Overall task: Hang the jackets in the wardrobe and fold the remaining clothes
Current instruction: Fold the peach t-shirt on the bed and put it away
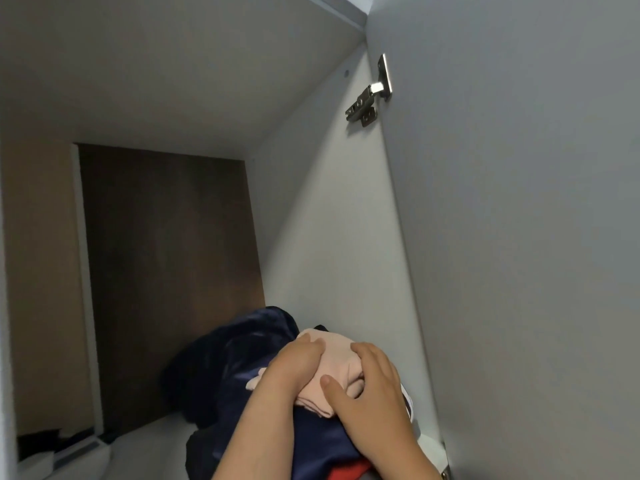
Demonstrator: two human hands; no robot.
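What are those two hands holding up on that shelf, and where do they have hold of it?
A folded pink garment, on top of dark blue clothes. The left hand grips its left side, the right hand its right side.

View sits inside a pale grey cabinet compartment (156,81): flat top panel overhead, right side wall (329,220) lit brighter than the top. Open door (519,237) on the right, hung on a metal hinge (369,95). Back panel (166,271) is dark brown wood grain, with a lighter tan strip (38,271) to its left. Light grey shelf floor (145,448) below. Dim, soft light.
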